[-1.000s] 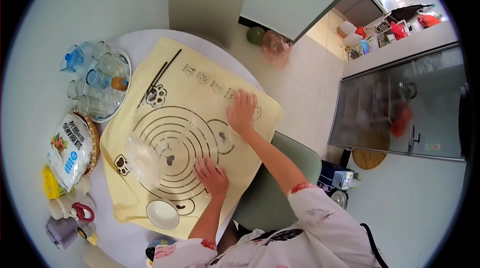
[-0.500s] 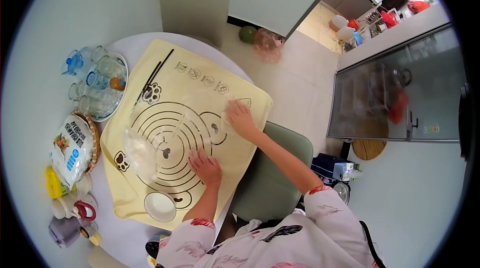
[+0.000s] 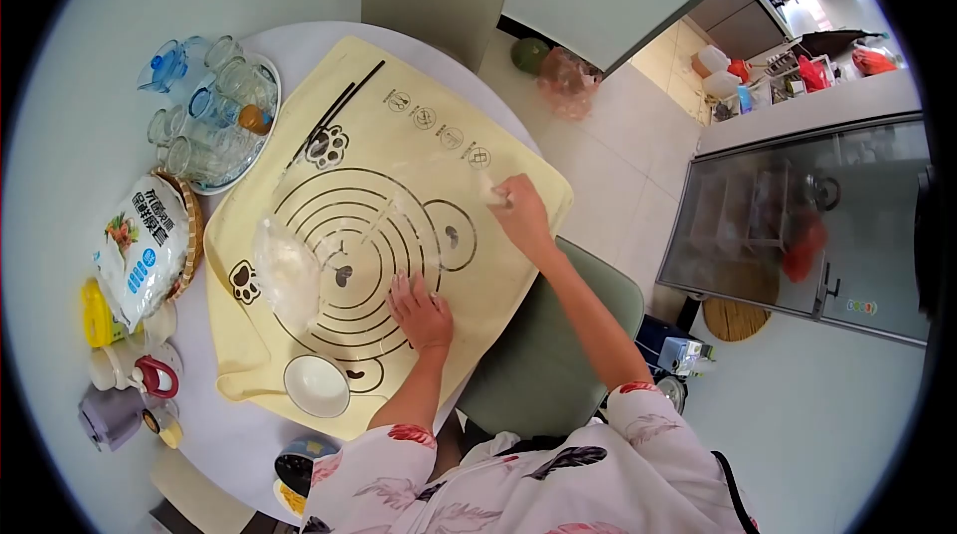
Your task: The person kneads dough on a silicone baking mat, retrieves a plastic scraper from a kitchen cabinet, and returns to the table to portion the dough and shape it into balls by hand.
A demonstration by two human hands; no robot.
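Observation:
My left hand (image 3: 420, 315) lies flat on the cream silicone kneading mat (image 3: 518, 165), fingers spread over the printed rings. Toward the mat's right side, my right hand (image 3: 522, 215) is closed, its fingertips on a small pale, soft-looking thing (image 3: 487, 189) whose kind I cannot make out. A clear plastic bag (image 3: 286, 275) with whitish contents rests left of the rings. Near the front edge of the mat stands a white bowl (image 3: 317, 386). Two dark chopsticks (image 3: 337, 111) lie side by side at the upper left.
A tray of glasses (image 3: 224, 115) and a blue pitcher (image 3: 164, 65) stand at the left table edge, beside a basket holding a white printed bag (image 3: 142, 245). Several jars and cups (image 3: 155, 374) are nearer me. A green chair (image 3: 558, 345) is tucked at the right.
My right hand has gone from fingers laid out on the mat to a closed grip on the pale thing. My left hand stays flat on the mat. The camera view has shifted.

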